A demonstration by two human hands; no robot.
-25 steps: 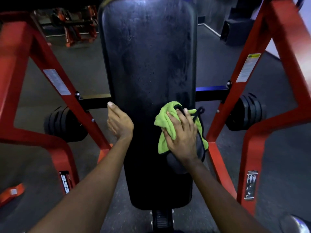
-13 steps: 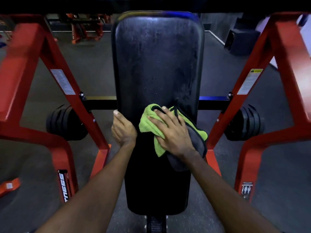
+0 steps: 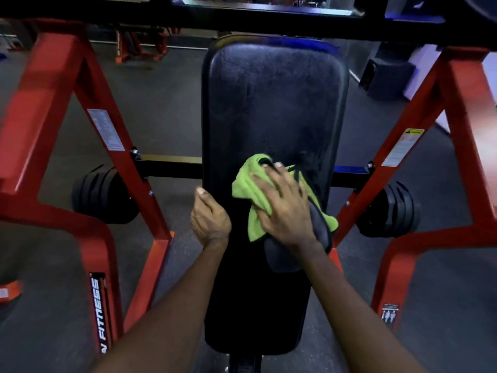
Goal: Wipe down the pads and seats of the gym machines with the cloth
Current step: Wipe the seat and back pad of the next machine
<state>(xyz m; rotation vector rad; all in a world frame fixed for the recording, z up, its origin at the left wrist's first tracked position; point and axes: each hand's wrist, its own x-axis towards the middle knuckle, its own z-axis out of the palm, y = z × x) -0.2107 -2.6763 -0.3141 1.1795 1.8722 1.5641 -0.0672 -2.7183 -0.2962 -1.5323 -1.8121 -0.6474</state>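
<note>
While right hand (image 3: 285, 211) presses crumpled green-grey cloth (image 3: 247, 184), fingers (image 3: 279, 175) spread, left hand (image 3: 209, 219) grips pad (image 3: 274, 103)

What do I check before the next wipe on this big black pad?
1. The cloth lies under the right hand: ok.
2. The cloth touches the pad: ok.
3. The left hand rests at the pad's left edge: ok.
4. The cloth is spread flat: not ok, it is bunched.
5. The pad's upper part is bare for wiping: ok.
6. The pad's upper part is clean already: cannot tell.
</note>
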